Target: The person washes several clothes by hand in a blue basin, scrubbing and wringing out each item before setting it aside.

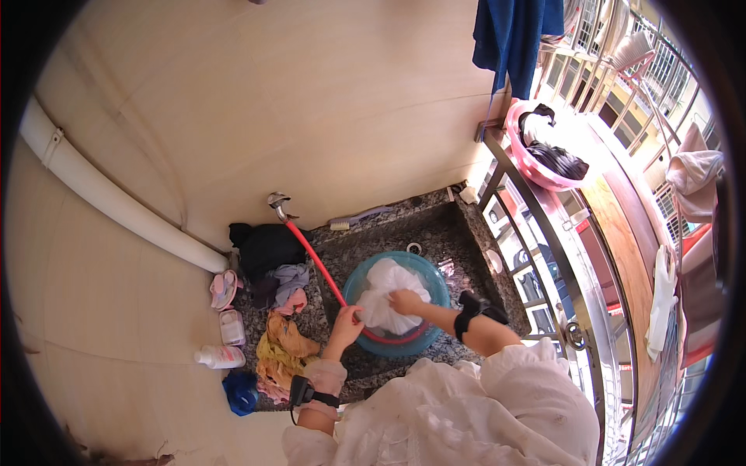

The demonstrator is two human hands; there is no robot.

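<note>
A bunched white cloth [384, 279] lies in a blue-green plastic basin [438, 279], partly in water. My right hand [406, 302] has its fingers curled into the top of the cloth. At the basin's left rim, my left hand [348, 324] is closed around a red hose [317, 262], its fingertips next to the cloth's edge. The hose runs from a metal tap [280, 203] on the wall and curves along the inside of the basin's near side. Beneath the basin is a dark speckled stone sink [466, 244].
Left on the ledge lie black [268, 250], grey [291, 279] and yellow-orange clothes [285, 343]. A white bottle [220, 356], a soap box [232, 327] and a blue item [240, 393] stand beside them. A scrubbing brush [361, 217] rests behind. At right are a metal railing [527, 175] and a pink basin [516, 137] of clothes.
</note>
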